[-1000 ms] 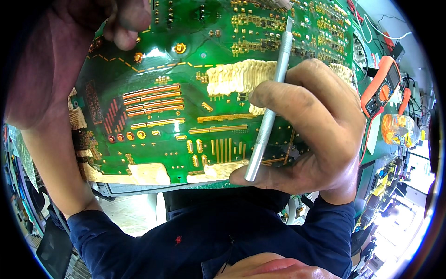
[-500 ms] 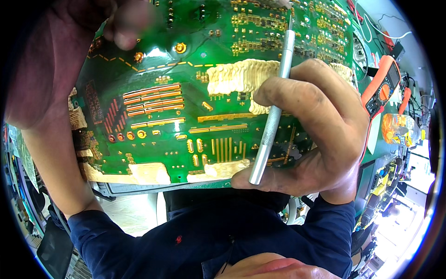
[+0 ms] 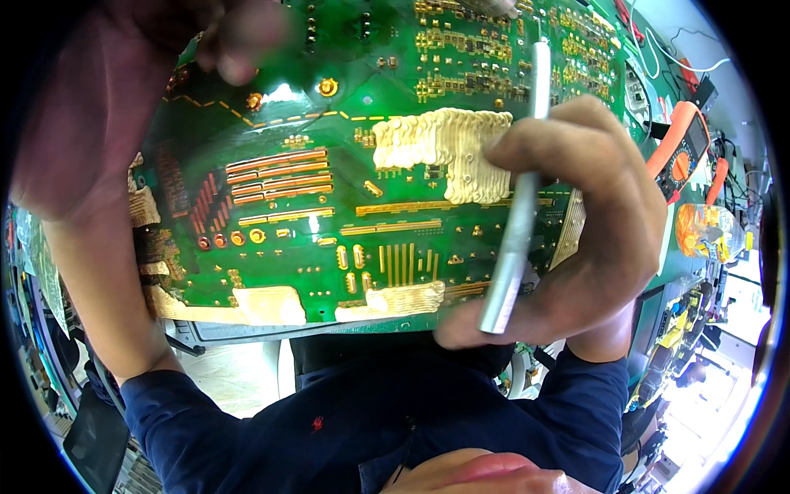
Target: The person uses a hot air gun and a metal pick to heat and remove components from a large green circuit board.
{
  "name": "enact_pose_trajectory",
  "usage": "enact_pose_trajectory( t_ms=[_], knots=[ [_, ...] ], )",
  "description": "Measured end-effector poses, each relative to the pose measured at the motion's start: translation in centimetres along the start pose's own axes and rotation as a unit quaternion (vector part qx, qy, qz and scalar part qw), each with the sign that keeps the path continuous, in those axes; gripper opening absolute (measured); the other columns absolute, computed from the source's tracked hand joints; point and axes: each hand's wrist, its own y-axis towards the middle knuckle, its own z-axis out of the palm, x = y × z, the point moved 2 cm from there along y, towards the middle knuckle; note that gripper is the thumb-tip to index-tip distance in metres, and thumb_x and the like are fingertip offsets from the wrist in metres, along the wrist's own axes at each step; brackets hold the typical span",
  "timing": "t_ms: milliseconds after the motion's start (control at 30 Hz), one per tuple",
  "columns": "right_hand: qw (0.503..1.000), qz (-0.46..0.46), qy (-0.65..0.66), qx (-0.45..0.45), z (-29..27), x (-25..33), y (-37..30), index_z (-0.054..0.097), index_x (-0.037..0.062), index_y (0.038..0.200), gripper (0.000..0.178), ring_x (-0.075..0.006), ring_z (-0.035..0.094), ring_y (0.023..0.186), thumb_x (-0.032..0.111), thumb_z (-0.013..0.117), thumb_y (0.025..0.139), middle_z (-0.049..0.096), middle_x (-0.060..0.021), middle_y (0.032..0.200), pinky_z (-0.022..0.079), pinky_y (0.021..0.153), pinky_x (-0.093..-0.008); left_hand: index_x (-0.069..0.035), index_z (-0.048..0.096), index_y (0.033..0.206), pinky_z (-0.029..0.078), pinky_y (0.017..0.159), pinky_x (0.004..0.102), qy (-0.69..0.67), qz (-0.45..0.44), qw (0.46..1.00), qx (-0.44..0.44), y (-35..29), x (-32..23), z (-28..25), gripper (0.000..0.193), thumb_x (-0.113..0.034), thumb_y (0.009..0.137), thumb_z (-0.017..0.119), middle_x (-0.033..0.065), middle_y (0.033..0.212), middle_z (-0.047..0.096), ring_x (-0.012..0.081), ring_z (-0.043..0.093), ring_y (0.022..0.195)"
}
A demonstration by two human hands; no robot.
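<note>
A large green circuit board (image 3: 395,185) with gold pads and rows of small parts lies tilted before me. Cream, ridged patches of coating (image 3: 477,156) cover parts of it. My right hand (image 3: 597,214) is closed round a slim silver craft knife (image 3: 517,239), slightly blurred, whose narrow blade points up toward the far right part of the board. My left hand (image 3: 107,115) is raised over the upper left of the board, close and dark. Its fingers are blurred and partly cut off by the picture's edge. A pale, fingertip-like shape shows at the top edge, left of the blade.
Right of the board lie an orange multimeter (image 3: 683,160) with red leads and a clear plastic container (image 3: 712,230) with orange on it. More circuit boards (image 3: 675,337) stand at the lower right. A dark grey edge (image 3: 247,332) runs beneath the board's near side.
My right hand and the craft knife have moved right, uncovering more of the cream patch. The board and my left fingers have shifted slightly right.
</note>
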Motion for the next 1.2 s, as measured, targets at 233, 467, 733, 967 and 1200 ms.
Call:
enact_pose_trajectory(
  t_ms=[233,467,733,967,1200],
  knots=[
    [0.906,0.041,0.369,-0.204,-3.6,-4.9,-2.0,0.051,-0.0132,0.124,0.089,-0.0199,0.05,0.084,0.07,0.049,0.094,0.056,-0.0126,0.091,0.04,0.073,-0.0316,0.006,0.048,0.138,0.039,0.062,0.0288,0.004,0.014,1.0,0.005,0.3,0.3,-0.9,0.07,-0.052,0.1,0.044,0.011,0.091,0.054,0.0174,0.047,0.068],
    [0.912,0.178,0.31,-0.201,-8.5,-5.2,1.3,0.055,-0.0109,0.124,0.037,-0.0124,0.044,0.08,0.021,0.052,0.105,0.049,-0.0031,0.078,0.034,0.068,-0.0279,0.006,0.048,0.138,0.039,0.062,0.0288,-0.018,0.031,0.999,0.014,0.8,0.6,-4.9,0.07,-0.052,0.1,0.044,0.0108,0.091,0.053,0.0173,0.046,0.069],
    [0.805,0.254,0.533,0.056,-9.1,-10.8,1.5,0.066,0.0006,0.098,0.039,-0.0064,0.047,0.057,0.039,0.059,0.102,0.053,0.0031,0.065,0.038,0.052,-0.0201,0.006,0.048,0.138,0.038,0.063,0.0288,-0.036,0.04,0.999,0.005,-0.1,0.6,-6.5,0.07,-0.052,0.1,0.045,0.0105,0.091,0.053,0.0172,0.046,0.069],
    [0.945,0.299,0.009,-0.136,-3.3,-4.5,7.4,0.068,0.0022,0.085,0.044,-0.0041,0.049,0.055,0.045,0.071,0.092,0.057,0.0029,0.063,0.037,0.051,-0.0192,0.006,0.048,0.138,0.038,0.063,0.0287,-0.035,0.036,0.999,-0.003,-0.5,0.3,-6.0,0.07,-0.053,0.099,0.045,0.0102,0.091,0.052,0.0171,0.045,0.069],
    [0.955,0.284,0.038,-0.074,-2.5,-5.4,7.9,0.066,0.0024,0.082,0.045,-0.0042,0.047,0.053,0.045,0.069,0.094,0.053,0.0037,0.059,0.036,0.05,-0.0192,0.006,0.048,0.138,0.037,0.063,0.0287,-0.037,0.03,0.999,-0.007,-0.2,0.5,-4.8,0.071,-0.053,0.099,0.045,0.01,0.09,0.052,0.017,0.045,0.069]
  ],
)
